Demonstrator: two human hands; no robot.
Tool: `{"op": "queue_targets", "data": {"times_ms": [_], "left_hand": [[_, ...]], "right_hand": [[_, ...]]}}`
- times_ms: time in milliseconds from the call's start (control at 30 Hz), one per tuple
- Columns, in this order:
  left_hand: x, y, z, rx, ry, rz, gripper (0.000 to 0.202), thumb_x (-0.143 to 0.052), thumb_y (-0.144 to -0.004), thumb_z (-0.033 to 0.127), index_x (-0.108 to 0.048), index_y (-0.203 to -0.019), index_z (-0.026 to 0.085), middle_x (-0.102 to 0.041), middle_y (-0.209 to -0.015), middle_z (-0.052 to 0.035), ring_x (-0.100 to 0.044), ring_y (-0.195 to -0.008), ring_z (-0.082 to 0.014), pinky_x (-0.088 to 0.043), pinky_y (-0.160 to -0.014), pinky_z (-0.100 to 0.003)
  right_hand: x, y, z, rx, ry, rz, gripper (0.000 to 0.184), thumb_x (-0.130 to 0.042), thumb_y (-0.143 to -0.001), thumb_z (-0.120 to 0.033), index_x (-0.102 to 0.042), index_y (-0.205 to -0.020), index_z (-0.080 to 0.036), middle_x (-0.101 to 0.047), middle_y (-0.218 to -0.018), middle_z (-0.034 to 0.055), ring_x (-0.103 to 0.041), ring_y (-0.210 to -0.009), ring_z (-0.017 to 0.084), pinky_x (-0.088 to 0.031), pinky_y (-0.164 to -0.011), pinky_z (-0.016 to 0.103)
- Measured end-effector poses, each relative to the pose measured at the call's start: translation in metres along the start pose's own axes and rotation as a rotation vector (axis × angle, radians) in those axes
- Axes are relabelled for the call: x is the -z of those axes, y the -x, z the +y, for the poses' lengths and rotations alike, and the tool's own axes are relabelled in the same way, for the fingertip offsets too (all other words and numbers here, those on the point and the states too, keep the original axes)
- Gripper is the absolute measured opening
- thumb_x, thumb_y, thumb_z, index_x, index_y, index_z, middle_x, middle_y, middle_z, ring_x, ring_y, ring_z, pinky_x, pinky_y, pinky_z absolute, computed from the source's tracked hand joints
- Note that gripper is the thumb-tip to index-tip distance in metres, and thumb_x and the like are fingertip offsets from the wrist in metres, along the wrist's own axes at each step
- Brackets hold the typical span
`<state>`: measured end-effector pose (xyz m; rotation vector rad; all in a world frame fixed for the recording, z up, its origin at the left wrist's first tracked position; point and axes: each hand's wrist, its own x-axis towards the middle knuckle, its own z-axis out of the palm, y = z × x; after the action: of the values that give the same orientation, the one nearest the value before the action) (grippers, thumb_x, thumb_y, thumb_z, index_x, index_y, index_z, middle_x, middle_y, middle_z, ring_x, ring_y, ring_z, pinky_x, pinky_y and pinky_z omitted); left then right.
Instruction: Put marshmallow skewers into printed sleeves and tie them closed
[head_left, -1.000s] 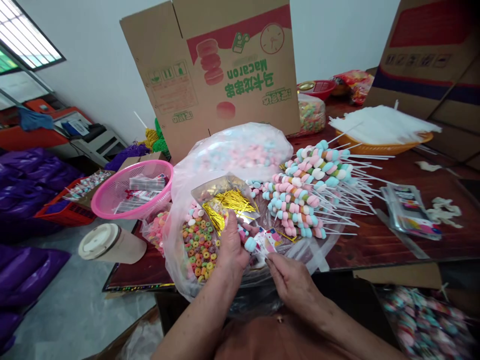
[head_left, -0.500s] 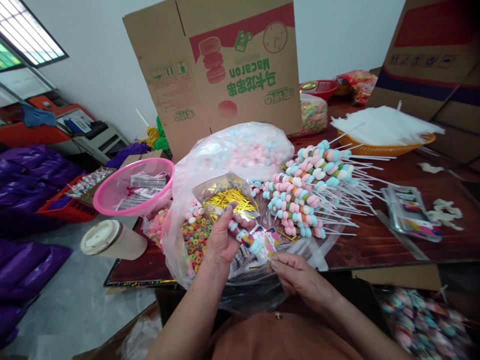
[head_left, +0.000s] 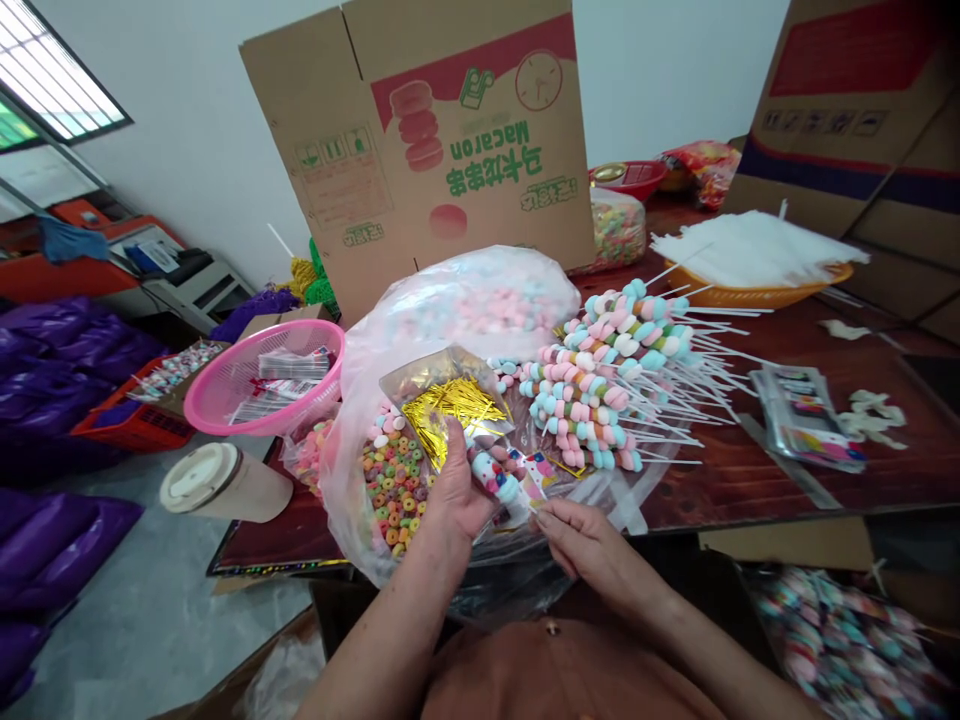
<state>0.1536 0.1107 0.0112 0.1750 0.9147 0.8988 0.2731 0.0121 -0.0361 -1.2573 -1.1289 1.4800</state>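
My left hand (head_left: 459,488) is closed around a marshmallow skewer (head_left: 501,482) in a clear printed wrapper, thumb raised and fingers behind it. My right hand (head_left: 581,535) pinches the lower end of that skewer, where wrapper and stick meet; the fingertips partly hide it. Just beyond the left hand lies an open pouch of gold twist ties (head_left: 454,405). Ring-shaped candies (head_left: 394,485) fill part of the plastic bag left of the hand. To the right, a pile of marshmallow skewers (head_left: 600,370) lies with white sticks pointing right.
A large bag of marshmallows (head_left: 480,295) stands before a cardboard box (head_left: 420,150). Left are a pink basket (head_left: 206,405) of wrappers and a lidded cup (head_left: 225,482). A stack of flat printed bags (head_left: 802,415) and an orange basket (head_left: 757,292) are right.
My left hand has shifted slightly right along the skewer, its thumb now more upright. The wrapper lies closer around the marshmallows. My right hand keeps its pinch. The view has turned slightly.
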Motion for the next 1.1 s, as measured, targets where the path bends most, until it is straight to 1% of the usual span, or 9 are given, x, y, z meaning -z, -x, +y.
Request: {"op": "queue_targets", "data": {"times_ms": [67, 133, 200, 333, 433, 633, 767, 933, 1100], "left_hand": [[0.003, 0.001, 0.005, -0.032, -0.028, -0.116, 0.031, -0.057, -0.081, 0.043, -0.060, -0.078, 0.012, -0.065, -0.066, -0.0073, -0.062, -0.056, -0.0172, -0.052, -0.060, -0.032], [0.003, 0.000, 0.010, -0.080, -0.011, -0.157, 0.019, -0.056, -0.084, 0.032, -0.061, -0.083, 0.014, -0.065, -0.067, -0.0054, -0.063, -0.059, -0.0170, -0.053, -0.064, -0.033], [0.000, 0.001, 0.012, -0.080, 0.023, -0.115, 0.017, -0.054, -0.085, 0.029, -0.059, -0.078, 0.014, -0.058, -0.056, -0.0006, -0.058, -0.051, -0.0143, -0.053, -0.064, -0.034], [-0.012, 0.006, 0.010, -0.041, 0.062, 0.029, 0.031, -0.050, -0.086, 0.037, -0.050, -0.064, 0.015, -0.048, -0.046, 0.0025, -0.050, -0.042, -0.0120, -0.052, -0.056, -0.033], [-0.017, 0.008, 0.004, -0.046, 0.068, 0.092, 0.037, -0.049, -0.085, 0.045, -0.047, -0.061, 0.016, -0.046, -0.045, 0.0029, -0.049, -0.041, -0.0123, -0.051, -0.053, -0.031], [-0.011, 0.002, 0.009, 0.030, -0.005, 0.067, 0.046, -0.039, -0.086, 0.051, -0.046, -0.059, 0.016, -0.049, -0.045, -0.0009, -0.052, -0.042, -0.0150, -0.047, -0.047, -0.028], [-0.010, 0.001, 0.015, 0.049, -0.041, 0.036, 0.046, -0.039, -0.087, 0.049, -0.048, -0.059, 0.014, -0.054, -0.048, -0.0037, -0.056, -0.046, -0.0164, -0.049, -0.051, -0.030], [-0.012, 0.003, -0.004, -0.010, -0.082, 0.095, 0.048, -0.044, -0.083, 0.054, -0.048, -0.055, 0.015, -0.052, -0.043, -0.0027, -0.057, -0.048, -0.0169, -0.052, -0.057, -0.033], [-0.008, 0.001, -0.019, 0.009, -0.098, 0.101, 0.048, -0.044, -0.082, 0.055, -0.049, -0.057, 0.015, -0.050, -0.043, -0.0001, -0.055, -0.045, -0.0149, -0.053, -0.060, -0.035]], "right_hand": [[0.003, 0.000, 0.001, -0.109, -0.176, -0.105, 0.040, -0.041, -0.081, -0.058, -0.050, -0.075, -0.019, -0.027, -0.034, -0.0116, -0.019, -0.032, 0.007, -0.019, -0.037, 0.021], [0.006, 0.000, 0.001, -0.111, -0.143, -0.135, 0.039, -0.039, -0.082, -0.056, -0.050, -0.074, -0.019, -0.026, -0.034, -0.0115, -0.018, -0.031, 0.008, -0.020, -0.037, 0.021], [0.008, 0.001, 0.002, 0.034, 0.153, -0.038, 0.037, -0.038, -0.085, -0.048, -0.053, -0.071, -0.018, -0.036, -0.040, -0.0070, -0.030, -0.037, 0.009, -0.025, -0.042, 0.022], [0.012, 0.002, 0.005, 0.505, 1.000, 0.347, 0.030, -0.036, -0.088, -0.021, -0.062, -0.077, -0.014, -0.057, -0.057, 0.0032, -0.047, -0.054, 0.013, -0.028, -0.054, 0.027], [0.013, 0.001, 0.008, 0.698, 1.293, 0.474, 0.029, -0.036, -0.087, -0.012, -0.065, -0.090, -0.011, -0.058, -0.054, 0.0035, -0.049, -0.052, 0.014, -0.027, -0.056, 0.030], [0.020, -0.003, 0.003, 0.715, 1.223, 0.366, 0.027, -0.037, -0.087, -0.012, -0.063, -0.094, -0.013, -0.064, -0.066, 0.0053, -0.055, -0.060, 0.015, -0.032, -0.058, 0.029], [0.030, -0.002, 0.000, 0.674, 1.293, 0.338, 0.026, -0.038, -0.086, -0.012, -0.064, -0.088, -0.016, -0.061, -0.061, 0.0032, -0.052, -0.058, 0.015, -0.029, -0.059, 0.030], [0.021, -0.003, 0.007, 0.704, 1.341, 0.395, 0.028, -0.036, -0.086, -0.010, -0.064, -0.089, -0.013, -0.058, -0.056, 0.0043, -0.050, -0.055, 0.015, -0.027, -0.058, 0.030], [0.004, -0.002, 0.003, 0.564, 1.006, 0.225, 0.028, -0.033, -0.089, -0.017, -0.058, -0.077, -0.015, -0.058, -0.057, 0.0029, -0.050, -0.052, 0.014, -0.027, -0.052, 0.026]]}}
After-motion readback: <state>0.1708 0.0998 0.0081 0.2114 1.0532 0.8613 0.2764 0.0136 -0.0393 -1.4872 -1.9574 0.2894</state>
